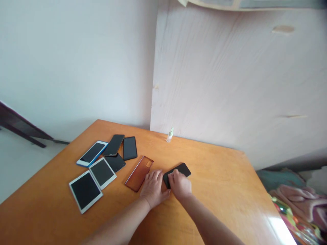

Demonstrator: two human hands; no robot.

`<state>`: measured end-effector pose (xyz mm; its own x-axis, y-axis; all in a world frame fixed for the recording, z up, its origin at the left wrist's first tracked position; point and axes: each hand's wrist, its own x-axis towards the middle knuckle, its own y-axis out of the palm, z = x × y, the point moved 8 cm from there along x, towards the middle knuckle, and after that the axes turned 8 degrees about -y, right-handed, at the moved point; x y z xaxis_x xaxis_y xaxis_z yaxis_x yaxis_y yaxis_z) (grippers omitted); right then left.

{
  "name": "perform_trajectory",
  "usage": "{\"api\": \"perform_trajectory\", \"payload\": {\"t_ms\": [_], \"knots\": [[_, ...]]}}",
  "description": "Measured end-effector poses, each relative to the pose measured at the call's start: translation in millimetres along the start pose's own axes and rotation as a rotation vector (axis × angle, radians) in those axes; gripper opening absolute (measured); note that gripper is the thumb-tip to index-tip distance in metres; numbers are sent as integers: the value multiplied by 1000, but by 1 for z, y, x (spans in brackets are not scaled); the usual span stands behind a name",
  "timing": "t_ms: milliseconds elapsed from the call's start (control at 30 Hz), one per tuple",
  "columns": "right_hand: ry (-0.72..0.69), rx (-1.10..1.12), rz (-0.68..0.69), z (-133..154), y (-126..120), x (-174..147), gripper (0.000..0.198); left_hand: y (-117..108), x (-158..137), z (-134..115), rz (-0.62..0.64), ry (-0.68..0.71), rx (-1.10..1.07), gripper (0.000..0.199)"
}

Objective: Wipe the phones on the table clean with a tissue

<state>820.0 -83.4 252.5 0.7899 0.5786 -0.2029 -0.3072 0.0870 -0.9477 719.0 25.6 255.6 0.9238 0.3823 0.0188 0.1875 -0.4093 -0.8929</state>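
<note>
A black smartphone (182, 169) lies flat on the wooden table, tilted up to the right. My right hand (181, 184) rests on its screen near the left end, fingers curled in and pressed together; whatever is in them is hidden. At the phone's left end, my left hand (153, 190) lies with fingers and thumb apart, thumb close to the phone's lower corner. I cannot tell whether it touches the phone. Just left of this hand is a clear reddish-brown phone case (138, 174), its camera cutout at the upper right.
Left on the table (217, 190) are a white tablet (86, 191), a smaller white one (102, 173), a blue-edged white device (92, 153) and several dark phones (130, 148). A small dropper bottle (170, 135) stands by the wall. Piled cloth (296, 200) lies beyond the right edge.
</note>
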Motion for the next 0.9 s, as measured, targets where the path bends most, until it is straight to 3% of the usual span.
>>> {"api": "perform_trajectory", "payload": {"t_ms": [33,100,200,300,500,567,667,733,900], "knots": [[-117,5,5,14,5,-5,22,0,0,0,-9,4,0,57],[-148,15,10,13,6,-8,21,0,0,1,-22,12,0,57],[94,8,-31,-33,-13,1,28,1,0,1,-28,24,6,62],[175,20,-66,-56,-24,3,34,1,1,2,-32,26,17,60],[-61,108,-49,-7,6,-27,20,-1,1,1,-17,8,44,57],[-4,109,-61,-20,2,-24,23,-2,1,1,-25,13,55,56],[185,100,-102,-62,-14,-9,32,-3,1,0,-45,27,73,56],[222,111,-118,-72,-19,-6,34,-3,1,0,-55,36,87,56],[53,177,-105,-21,1,-28,20,0,3,3,-54,43,123,56]]}}
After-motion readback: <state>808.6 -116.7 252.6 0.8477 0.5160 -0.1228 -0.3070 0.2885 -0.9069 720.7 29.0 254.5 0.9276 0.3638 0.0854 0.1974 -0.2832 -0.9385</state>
